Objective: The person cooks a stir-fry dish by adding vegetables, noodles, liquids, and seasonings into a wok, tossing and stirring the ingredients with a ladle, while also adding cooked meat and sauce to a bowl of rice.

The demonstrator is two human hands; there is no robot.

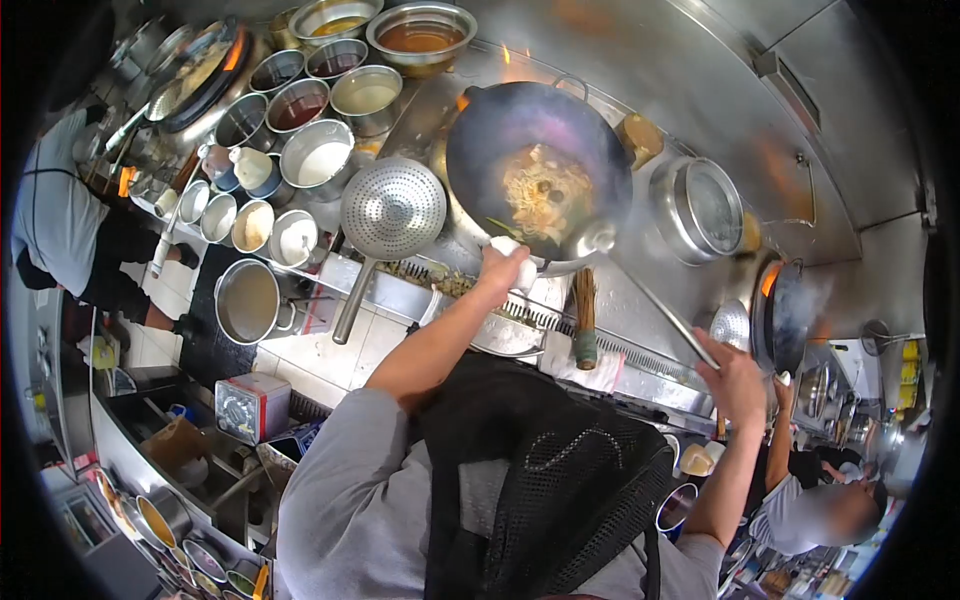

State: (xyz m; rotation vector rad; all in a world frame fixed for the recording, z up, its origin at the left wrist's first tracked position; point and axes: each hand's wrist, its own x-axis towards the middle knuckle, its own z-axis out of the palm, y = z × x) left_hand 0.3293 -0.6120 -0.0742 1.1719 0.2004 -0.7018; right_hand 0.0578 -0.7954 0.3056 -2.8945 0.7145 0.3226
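Pinched a folded white cloth [524, 275] in the left fingers [500, 268], at the near rim of a round black metal wok [480, 140]. Closed the right fingers [728, 370] around the slim handle of a long silver metal ladle [655, 300], with its bowl at the wok's near-right rim. Beyond the left fingers, had tangled pale-brown strips of food [545, 190] inside the wok, in haze. Seemed mid-cooking; called, probably, for a steady cloth hold and a level ladle stroke. Between both sets of fingers, risked snagging a green-bound bamboo brush [585, 310]. Left of the left fingers, had a round perforated silver skimmer [393, 208]; farthest out, past the wok, needed care around an orange flame [506, 66].
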